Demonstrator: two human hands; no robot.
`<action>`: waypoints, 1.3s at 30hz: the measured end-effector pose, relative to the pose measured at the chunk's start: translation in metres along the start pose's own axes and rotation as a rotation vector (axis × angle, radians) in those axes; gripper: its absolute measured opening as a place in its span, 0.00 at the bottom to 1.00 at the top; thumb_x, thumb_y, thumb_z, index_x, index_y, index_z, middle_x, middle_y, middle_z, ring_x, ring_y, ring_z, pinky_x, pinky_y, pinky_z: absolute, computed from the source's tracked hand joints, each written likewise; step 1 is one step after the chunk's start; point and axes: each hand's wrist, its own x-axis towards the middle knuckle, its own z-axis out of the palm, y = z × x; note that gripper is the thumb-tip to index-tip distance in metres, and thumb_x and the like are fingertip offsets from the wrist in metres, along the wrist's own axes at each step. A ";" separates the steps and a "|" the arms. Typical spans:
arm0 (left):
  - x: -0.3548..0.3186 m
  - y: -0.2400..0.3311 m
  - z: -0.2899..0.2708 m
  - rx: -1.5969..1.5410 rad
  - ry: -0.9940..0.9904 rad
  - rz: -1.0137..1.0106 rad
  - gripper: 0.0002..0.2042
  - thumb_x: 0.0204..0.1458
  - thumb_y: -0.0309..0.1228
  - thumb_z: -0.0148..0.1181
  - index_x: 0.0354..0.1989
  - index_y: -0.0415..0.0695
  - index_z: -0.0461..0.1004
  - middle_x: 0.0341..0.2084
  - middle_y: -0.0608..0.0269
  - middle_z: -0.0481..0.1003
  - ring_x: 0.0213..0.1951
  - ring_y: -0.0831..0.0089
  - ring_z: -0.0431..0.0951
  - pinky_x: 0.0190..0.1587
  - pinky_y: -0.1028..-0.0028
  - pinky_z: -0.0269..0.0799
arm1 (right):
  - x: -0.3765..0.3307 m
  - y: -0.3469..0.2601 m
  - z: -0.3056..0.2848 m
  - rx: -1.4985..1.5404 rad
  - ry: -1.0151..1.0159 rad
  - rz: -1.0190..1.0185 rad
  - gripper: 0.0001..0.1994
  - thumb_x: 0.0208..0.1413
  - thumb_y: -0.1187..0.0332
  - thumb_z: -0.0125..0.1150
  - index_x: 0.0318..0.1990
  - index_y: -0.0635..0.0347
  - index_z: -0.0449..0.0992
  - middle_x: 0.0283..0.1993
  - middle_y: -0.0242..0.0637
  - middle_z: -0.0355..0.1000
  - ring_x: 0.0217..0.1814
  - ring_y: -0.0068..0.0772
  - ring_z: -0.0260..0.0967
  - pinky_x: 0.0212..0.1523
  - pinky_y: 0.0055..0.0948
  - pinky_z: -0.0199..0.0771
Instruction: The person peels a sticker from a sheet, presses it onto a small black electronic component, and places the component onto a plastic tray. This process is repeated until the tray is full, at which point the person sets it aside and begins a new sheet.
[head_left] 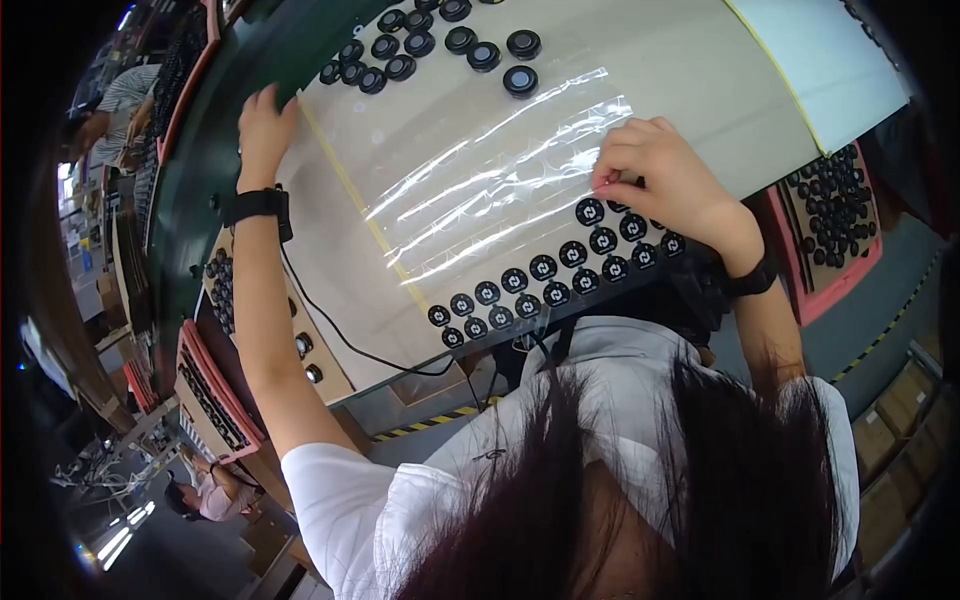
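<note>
My right hand [660,175] is closed in a pinch above the board, just over a row of round black discs [573,253] with white marks. Whatever its fingertips hold, if anything, is too small to make out. Beside it lies a shiny clear plastic sheet [470,215] with faint round outlines. My left hand [267,130] is at the board's far left corner, near the end of a yellow tape line [350,185]. Its fingers are apart, and I see nothing in them. Several round black parts with grey centres [483,55] stand loose beyond the sheet.
A black cable [345,340] runs from my left wristband across the board [690,60]. Pink-edged trays stand on both sides: the right tray [815,300] holds many round black parts, the left tray [200,375] dark pieces. Two people [215,490] [125,100] are off to the left.
</note>
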 end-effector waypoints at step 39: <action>-0.080 0.253 -0.099 -0.251 -0.447 0.428 0.29 0.41 0.50 0.58 0.55 0.60 0.62 0.29 0.53 0.70 0.29 0.57 0.75 0.31 0.64 0.70 | -0.012 -0.015 -0.034 0.775 -0.209 0.047 0.34 0.39 0.78 0.59 0.59 0.60 0.57 0.26 0.27 0.62 0.35 0.19 0.59 0.50 0.28 0.57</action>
